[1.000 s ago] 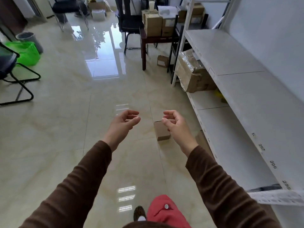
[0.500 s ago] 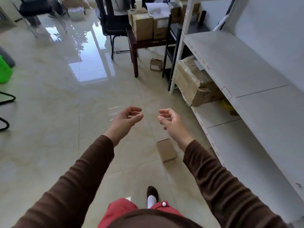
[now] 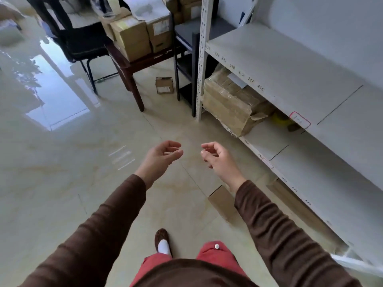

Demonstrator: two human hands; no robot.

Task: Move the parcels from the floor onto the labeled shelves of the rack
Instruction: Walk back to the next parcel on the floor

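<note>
A small cardboard parcel [image 3: 222, 200] lies on the tiled floor beneath my right forearm, partly hidden by the sleeve. Another small parcel [image 3: 164, 85] sits farther off on the floor, by the table leg. My left hand [image 3: 160, 157] and my right hand [image 3: 217, 157] hang side by side over the floor, fingers loosely curled and apart, holding nothing. The white rack [image 3: 279, 83] runs along the right, its shelf edges marked with numbers such as 217 and 219. A large tape-wrapped box [image 3: 232, 104] lies on the lower shelf.
A dark wooden table [image 3: 132, 67] stacked with several cardboard boxes stands ahead, a black chair [image 3: 78, 42] to its left. A dark shelf unit [image 3: 186, 59] stands beside the rack's post. A flat brown piece [image 3: 296, 206] lies on the floor under the rack. Glossy floor spreads left.
The view has advanced toward the table and rack. The near parcel has slid from ahead of my hands to under my right forearm. Both hands stay empty and curled.
</note>
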